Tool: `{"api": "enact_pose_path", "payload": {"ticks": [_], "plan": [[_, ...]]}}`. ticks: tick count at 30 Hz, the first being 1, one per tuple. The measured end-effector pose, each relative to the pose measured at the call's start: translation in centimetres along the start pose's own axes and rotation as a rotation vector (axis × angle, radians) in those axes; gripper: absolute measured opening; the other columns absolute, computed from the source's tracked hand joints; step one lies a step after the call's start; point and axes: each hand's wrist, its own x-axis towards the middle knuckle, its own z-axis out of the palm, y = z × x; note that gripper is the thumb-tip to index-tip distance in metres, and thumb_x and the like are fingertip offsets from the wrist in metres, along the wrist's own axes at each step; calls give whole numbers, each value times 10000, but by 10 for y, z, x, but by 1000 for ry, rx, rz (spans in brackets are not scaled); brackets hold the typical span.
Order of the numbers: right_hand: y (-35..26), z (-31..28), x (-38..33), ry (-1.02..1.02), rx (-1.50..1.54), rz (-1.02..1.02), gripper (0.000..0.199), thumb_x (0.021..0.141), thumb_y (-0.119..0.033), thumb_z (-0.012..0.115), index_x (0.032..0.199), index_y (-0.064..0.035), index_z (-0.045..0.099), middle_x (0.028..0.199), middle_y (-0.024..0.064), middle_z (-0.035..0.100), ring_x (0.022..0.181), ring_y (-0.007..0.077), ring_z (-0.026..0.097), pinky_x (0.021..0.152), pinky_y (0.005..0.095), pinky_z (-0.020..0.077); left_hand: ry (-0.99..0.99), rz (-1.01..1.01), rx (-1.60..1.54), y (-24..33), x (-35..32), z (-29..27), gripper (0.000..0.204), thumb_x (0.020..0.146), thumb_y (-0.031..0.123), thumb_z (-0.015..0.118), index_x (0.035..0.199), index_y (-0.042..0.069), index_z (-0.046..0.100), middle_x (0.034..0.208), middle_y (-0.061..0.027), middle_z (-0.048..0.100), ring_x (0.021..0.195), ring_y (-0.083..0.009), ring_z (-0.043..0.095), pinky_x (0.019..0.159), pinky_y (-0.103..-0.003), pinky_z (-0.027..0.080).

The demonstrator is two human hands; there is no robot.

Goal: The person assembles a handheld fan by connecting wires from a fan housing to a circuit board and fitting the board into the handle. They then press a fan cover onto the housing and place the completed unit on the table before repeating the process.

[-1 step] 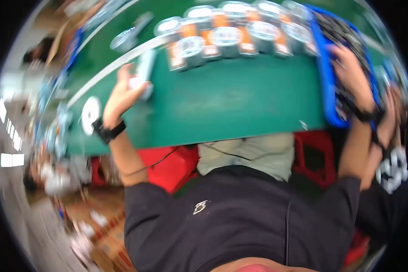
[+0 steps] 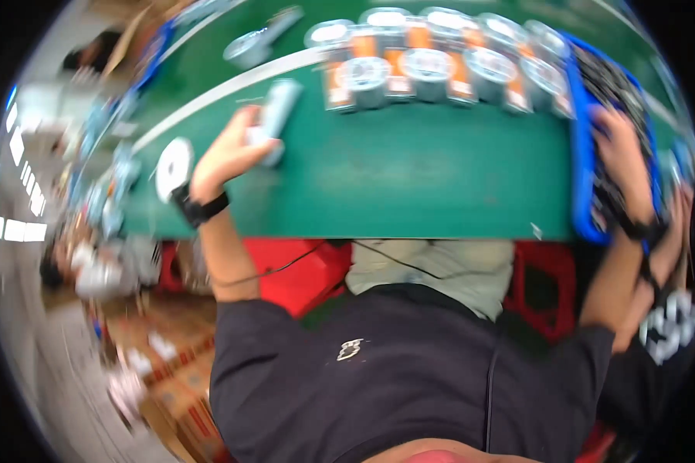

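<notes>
On the left of the green table, my left hand (image 2: 230,153) closes its thumb and fingers round a long pale blue-grey part (image 2: 282,104) shaped like a handle, which stands tilted. Blur hides its finer detail. Beside that wrist lies a white ring-shaped roll (image 2: 174,168). At the far right my right hand (image 2: 624,150) reaches into a blue plastic bin (image 2: 583,177) filled with small dark parts (image 2: 610,81). Its fingertips are bent down among the parts, so whether they grip any is hidden.
Several round grey-topped units (image 2: 427,69) with orange sides stand in rows at the back, against the bin. A pale round-headed piece with a handle (image 2: 251,50) lies beyond a white line. Another person's arm (image 2: 672,231) is close on the right. Red stools (image 2: 286,270) stand below the table edge.
The whole view has shifted, so the table and its things appear farther right and slightly lower. My left hand stays with the pale part, my right hand in the bin.
</notes>
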Motion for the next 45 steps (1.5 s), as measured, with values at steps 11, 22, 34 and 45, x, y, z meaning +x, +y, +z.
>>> {"api": "enact_pose_path", "payload": {"ticks": [11,22,34,45], "plan": [[65,-2,-14,185,130,168,265,947,45,628,1208,3,608,1042,92,650,965,174,610,856,280,472,218,1032,488,157,-9,102,89,761,145,709,849,151,698,1003,-1,616,1150,-223,576,1109,-426,396],[-267,17,-46,292,1121,-28,232,775,142,715,969,20,680,929,134,726,821,248,688,698,341,547,212,779,-569,174,-52,117,446,789,54,801,1223,71,698,1253,-134,658,1088,-290,641,999,-464,479],[-270,47,-15,187,764,-114,387,786,122,721,1141,-29,689,1092,99,683,746,192,645,639,321,507,69,187,-882,139,-71,129,340,974,56,655,1303,-1,593,876,-52,563,707,-108,533,648,-247,446],[-265,39,-15,118,548,189,117,835,-22,791,896,2,694,822,83,688,604,176,632,564,304,503,130,317,-829,143,-49,144,357,1038,146,614,1341,-22,529,1023,-68,582,773,-95,581,659,-221,493]]}}
